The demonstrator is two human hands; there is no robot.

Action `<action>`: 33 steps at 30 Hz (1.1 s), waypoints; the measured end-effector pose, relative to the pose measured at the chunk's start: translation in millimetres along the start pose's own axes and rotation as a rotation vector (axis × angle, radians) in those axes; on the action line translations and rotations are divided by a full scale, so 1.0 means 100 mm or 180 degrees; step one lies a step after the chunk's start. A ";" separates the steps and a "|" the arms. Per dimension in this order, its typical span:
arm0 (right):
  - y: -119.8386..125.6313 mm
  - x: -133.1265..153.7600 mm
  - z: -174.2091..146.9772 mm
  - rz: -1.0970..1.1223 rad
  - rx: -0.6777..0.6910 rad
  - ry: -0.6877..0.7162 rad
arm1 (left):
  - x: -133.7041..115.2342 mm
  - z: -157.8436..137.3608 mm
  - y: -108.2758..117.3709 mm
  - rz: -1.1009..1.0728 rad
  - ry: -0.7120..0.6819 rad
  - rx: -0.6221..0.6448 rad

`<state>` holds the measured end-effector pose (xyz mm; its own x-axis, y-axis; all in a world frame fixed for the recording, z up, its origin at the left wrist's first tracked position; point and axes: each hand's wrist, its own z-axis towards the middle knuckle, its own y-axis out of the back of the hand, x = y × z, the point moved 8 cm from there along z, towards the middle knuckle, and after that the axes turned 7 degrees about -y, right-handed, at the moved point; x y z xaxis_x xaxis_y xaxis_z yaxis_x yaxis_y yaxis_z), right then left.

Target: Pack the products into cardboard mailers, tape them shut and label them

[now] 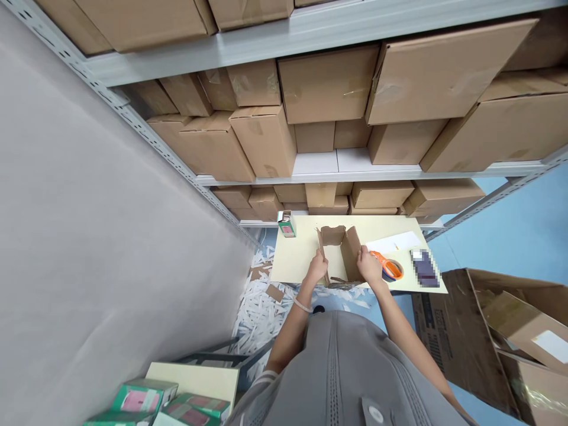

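Observation:
An open cardboard box (352, 260) without a visible bottom panel stands on the pale yellow table (295, 260), its flaps up. My left hand (316, 267) grips its left wall with the fingers closed. On the opposite side, my right hand (369, 266) pinches the right wall. Just right of that hand lies an orange tape dispenser (387, 265). A small green and white box (286, 224) with its top open sits at the table's far left corner.
White paper sheets (394, 241) and a blurred dark phone-like object (425, 268) lie at the table's right. Shelves (319, 177) of cartons rise behind. Shredded paper (257, 302) covers the floor at left. A large carton (457, 331) stands right; green boxes (137, 397) sit lower left.

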<state>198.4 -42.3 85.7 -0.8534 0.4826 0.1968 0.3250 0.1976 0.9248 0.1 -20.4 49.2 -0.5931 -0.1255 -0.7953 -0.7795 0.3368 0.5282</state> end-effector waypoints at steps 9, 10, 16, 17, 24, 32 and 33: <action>0.00 0.00 -0.05 0.0048 0.0009 -0.0006 | -0.01 -0.03 -0.01 0.0037 -0.0010 0.0037; 0.00 0.01 -0.06 0.0067 0.0033 0.0005 | -0.01 -0.03 -0.01 0.0040 -0.0001 0.0040; -0.05 -0.03 -0.25 0.0174 0.0161 0.0061 | -0.02 -0.03 -0.02 0.0023 0.0014 0.0068; -0.07 -0.05 -0.28 0.0181 0.0181 0.0059 | -0.02 -0.03 -0.02 0.0020 0.0020 0.0069; -0.16 -0.16 -0.41 0.0326 0.0346 0.0155 | -0.02 -0.04 -0.01 -0.0039 0.0025 0.0044; -0.25 -0.12 -0.47 0.0498 0.0333 0.0394 | -0.09 -0.05 -0.07 -0.0510 -0.0216 -0.0227; -0.26 -0.12 -0.47 0.0502 0.0314 0.0414 | -0.09 -0.05 -0.07 -0.0521 -0.0235 -0.0243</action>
<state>180.7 -93.4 75.0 -0.8322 0.4013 0.3827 0.4914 0.2139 0.8443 10.2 -26.5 53.8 -0.4428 -0.1031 -0.8907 -0.8791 0.2455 0.4087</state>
